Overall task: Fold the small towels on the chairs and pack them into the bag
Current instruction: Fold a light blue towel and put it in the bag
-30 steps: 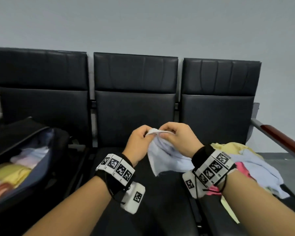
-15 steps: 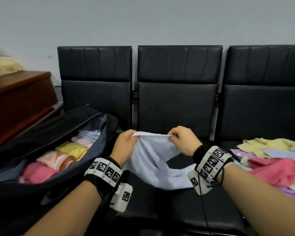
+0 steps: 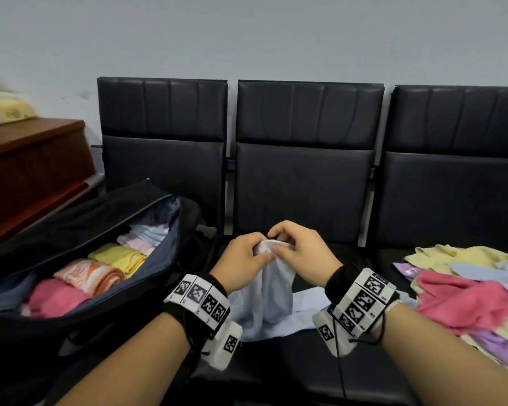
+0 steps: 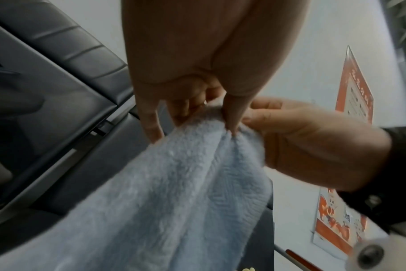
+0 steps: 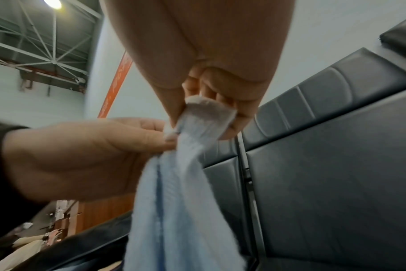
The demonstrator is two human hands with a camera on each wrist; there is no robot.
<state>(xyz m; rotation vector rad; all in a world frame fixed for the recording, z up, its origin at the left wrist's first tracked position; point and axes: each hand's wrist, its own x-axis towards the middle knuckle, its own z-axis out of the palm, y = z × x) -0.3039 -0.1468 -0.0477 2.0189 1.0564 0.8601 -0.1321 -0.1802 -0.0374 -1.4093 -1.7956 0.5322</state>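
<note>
A pale blue towel (image 3: 272, 300) hangs over the middle chair seat (image 3: 294, 358), its lower end lying on the seat. My left hand (image 3: 241, 256) and right hand (image 3: 301, 252) meet at its top edge and both pinch the bunched cloth there. The left wrist view has my left hand (image 4: 195, 113) pinching the blue towel (image 4: 174, 201). In the right wrist view my right hand (image 5: 209, 113) grips the towel (image 5: 179, 192) at its white hem. An open black bag (image 3: 147, 276) on the left chair holds several rolled towels, pink (image 3: 53, 297), orange (image 3: 91, 273) and yellow (image 3: 121, 256).
A loose pile of towels (image 3: 464, 291), yellow, pink, blue, purple and green, covers the right chair seat. A brown wooden cabinet (image 3: 27, 171) stands left of the chairs with a pale packet (image 3: 6, 111) on top. Black chair backs (image 3: 305, 159) rise behind my hands.
My hands, which held the towel's top edge stretched wide half a second ago, have come together so the edge is bunched between them. The towel now hangs doubled.
</note>
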